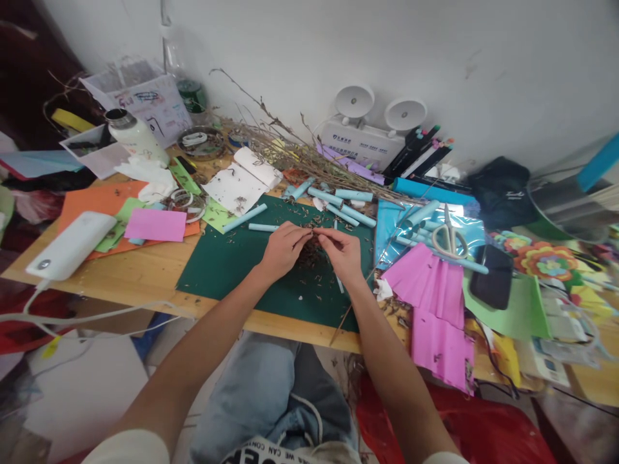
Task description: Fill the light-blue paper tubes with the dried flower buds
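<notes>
My left hand (284,248) and my right hand (341,254) meet above a dark green cutting mat (220,270). Both are closed, thumb and fingers pinched close together on a small brown bit of dried plant (314,233), mostly covered by the fingertips. Below them lies a heap of dried plant crumbs (312,258), with more flakes scattered over the mat. Several pale blue paper tubes lie beyond my hands, one tube (245,218) left of them and another tube (358,214) to the right. A long thin stalk (355,301) slants across the mat's right edge.
Dried branches (290,151) lie along the wall. Scissors (449,238) rest on tubes and blue packaging at right, near pink crepe paper (435,290) and a dark phone (492,276). A white power bank (70,246) and an uncapped bottle (135,135) stand at left.
</notes>
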